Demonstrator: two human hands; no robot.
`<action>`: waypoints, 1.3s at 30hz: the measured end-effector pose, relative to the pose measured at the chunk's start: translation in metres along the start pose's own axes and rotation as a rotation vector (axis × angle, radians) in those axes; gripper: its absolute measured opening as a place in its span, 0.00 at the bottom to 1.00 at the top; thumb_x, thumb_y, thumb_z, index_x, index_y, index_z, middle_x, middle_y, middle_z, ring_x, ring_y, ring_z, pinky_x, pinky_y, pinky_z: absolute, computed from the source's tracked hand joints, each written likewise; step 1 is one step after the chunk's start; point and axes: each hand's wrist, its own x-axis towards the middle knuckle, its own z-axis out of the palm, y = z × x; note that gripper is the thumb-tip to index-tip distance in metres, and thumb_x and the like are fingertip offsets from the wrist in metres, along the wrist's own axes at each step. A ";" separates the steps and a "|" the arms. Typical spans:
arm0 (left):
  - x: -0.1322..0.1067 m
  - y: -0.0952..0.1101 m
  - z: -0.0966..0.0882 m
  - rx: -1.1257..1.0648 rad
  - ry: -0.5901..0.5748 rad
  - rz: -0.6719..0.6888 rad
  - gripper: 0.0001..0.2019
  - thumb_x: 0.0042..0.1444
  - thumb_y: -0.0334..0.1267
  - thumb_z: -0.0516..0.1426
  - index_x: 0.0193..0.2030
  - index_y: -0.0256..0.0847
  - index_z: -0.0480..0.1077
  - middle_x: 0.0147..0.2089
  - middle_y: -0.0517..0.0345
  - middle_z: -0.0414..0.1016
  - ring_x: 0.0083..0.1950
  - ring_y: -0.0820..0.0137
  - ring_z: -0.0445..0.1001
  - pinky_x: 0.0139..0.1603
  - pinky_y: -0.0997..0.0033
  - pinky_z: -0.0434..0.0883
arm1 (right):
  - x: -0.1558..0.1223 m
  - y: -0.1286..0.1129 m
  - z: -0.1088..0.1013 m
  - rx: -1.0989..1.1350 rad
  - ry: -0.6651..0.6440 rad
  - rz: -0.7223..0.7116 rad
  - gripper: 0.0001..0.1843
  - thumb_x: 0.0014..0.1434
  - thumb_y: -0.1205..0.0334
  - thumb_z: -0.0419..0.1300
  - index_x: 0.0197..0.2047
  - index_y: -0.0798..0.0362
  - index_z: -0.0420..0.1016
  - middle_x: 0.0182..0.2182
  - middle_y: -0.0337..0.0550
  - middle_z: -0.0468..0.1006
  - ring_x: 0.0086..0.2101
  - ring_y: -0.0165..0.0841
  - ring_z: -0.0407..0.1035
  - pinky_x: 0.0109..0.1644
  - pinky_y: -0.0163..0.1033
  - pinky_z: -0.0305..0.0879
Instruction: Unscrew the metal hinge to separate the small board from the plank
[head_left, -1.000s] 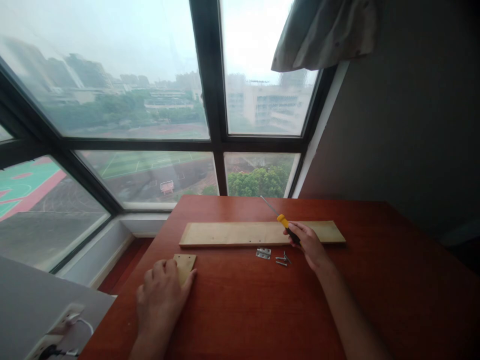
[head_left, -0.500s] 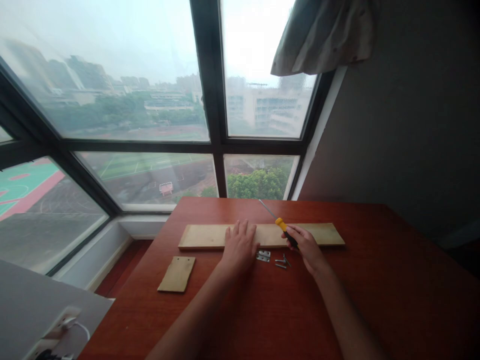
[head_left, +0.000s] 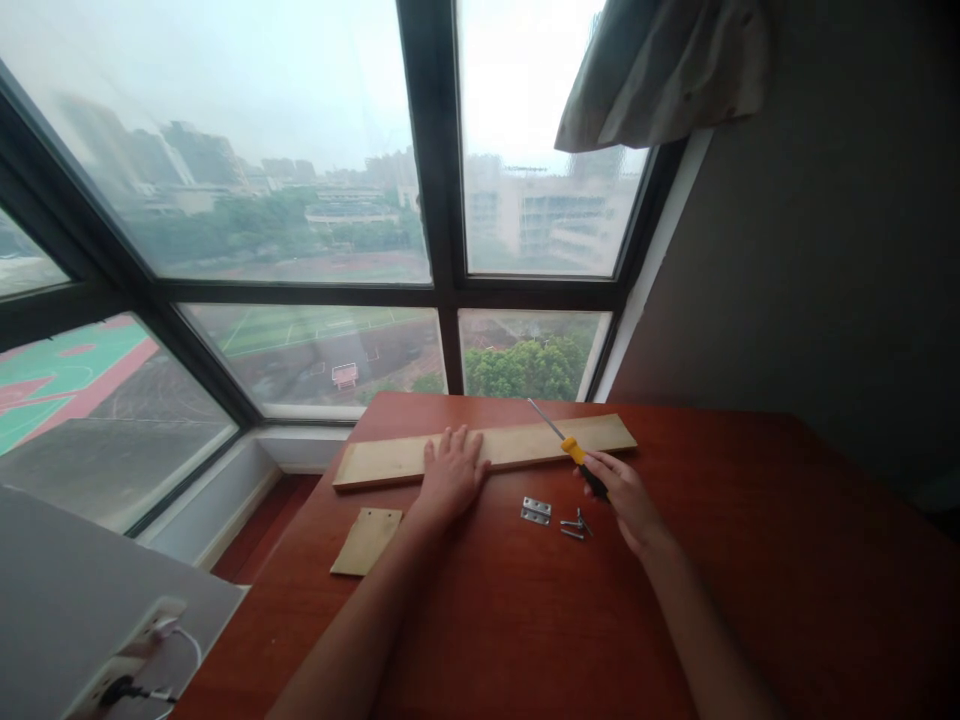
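Note:
My left hand (head_left: 454,468) lies flat with spread fingers on a long pale wooden board (head_left: 532,440), left of its middle. The board rests slanted on the table, its right end farther from me. My right hand (head_left: 622,490) is closed around the black and yellow handle of a screwdriver (head_left: 574,452), whose shaft points up and left above the board. Between my hands on the tabletop lies a metal hinge (head_left: 536,510), with several screws (head_left: 576,525) just right of it. A small wooden piece (head_left: 367,541) with two holes near its far edge lies beside my left forearm, partly covered by it.
The reddish-brown table (head_left: 495,620) reaches up to a dark-framed window (head_left: 447,293). A grey wall (head_left: 750,280) stands to the right, with a curtain (head_left: 667,80) hanging above. At lower left, plugs and cables sit in a wall socket (head_left: 127,660).
The long board has shifted left and away from me under my left hand, and turned so it slants. The hinge now shows fully. My right hand still holds the screwdriver. The view has shifted slightly.

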 end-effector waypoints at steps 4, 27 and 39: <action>-0.004 -0.033 -0.004 0.037 -0.006 -0.074 0.26 0.65 0.50 0.42 0.67 0.46 0.57 0.71 0.47 0.53 0.70 0.48 0.51 0.64 0.39 0.50 | -0.001 -0.001 0.002 0.002 -0.011 -0.003 0.22 0.51 0.46 0.65 0.41 0.54 0.76 0.29 0.42 0.77 0.24 0.27 0.62 0.27 0.34 0.55; -0.045 -0.081 -0.004 0.133 0.269 -0.121 0.20 0.63 0.35 0.46 0.60 0.37 0.64 0.65 0.42 0.63 0.66 0.53 0.59 0.66 0.46 0.53 | -0.001 -0.002 0.007 0.001 -0.031 0.010 0.23 0.47 0.44 0.66 0.39 0.53 0.77 0.27 0.40 0.77 0.22 0.28 0.63 0.25 0.35 0.56; -0.039 0.020 -0.016 -0.169 0.228 0.271 0.15 0.64 0.37 0.47 0.54 0.41 0.68 0.55 0.48 0.71 0.55 0.62 0.68 0.62 0.57 0.60 | -0.004 -0.004 0.013 0.019 -0.016 -0.007 0.24 0.47 0.43 0.66 0.39 0.54 0.77 0.29 0.42 0.78 0.22 0.29 0.63 0.26 0.35 0.56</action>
